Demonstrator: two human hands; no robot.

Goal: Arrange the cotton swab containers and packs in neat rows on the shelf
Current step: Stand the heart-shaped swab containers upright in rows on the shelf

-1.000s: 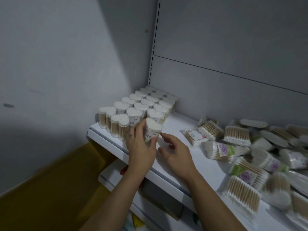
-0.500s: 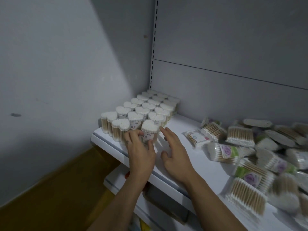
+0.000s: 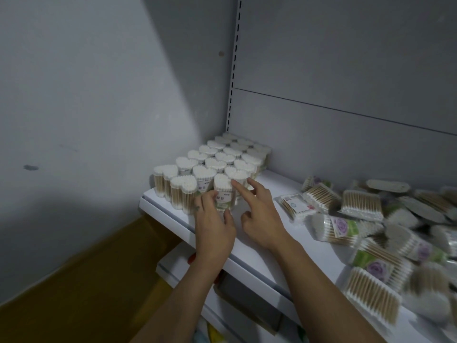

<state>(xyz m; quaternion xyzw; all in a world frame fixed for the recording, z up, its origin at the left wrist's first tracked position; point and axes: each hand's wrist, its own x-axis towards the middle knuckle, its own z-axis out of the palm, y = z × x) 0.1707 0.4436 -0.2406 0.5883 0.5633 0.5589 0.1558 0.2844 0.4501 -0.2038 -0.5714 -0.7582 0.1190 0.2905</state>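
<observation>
Grey walls close round a white shelf [image 3: 272, 248], where heart-topped containers [image 3: 222, 157] stand in rows at the left corner and loose packs [image 3: 361, 204] lie heaped to the right. At the block's near edge the left hand [image 3: 214, 224] curls its fingers [image 3: 206, 198] round the front container [image 3: 222, 191]. The right hand [image 3: 262, 219] holds nothing, index finger straight against that container. Too hard a nudge could topple the tall, narrow neighbours like dominoes, or tip this one off the shelf's front lip.
</observation>
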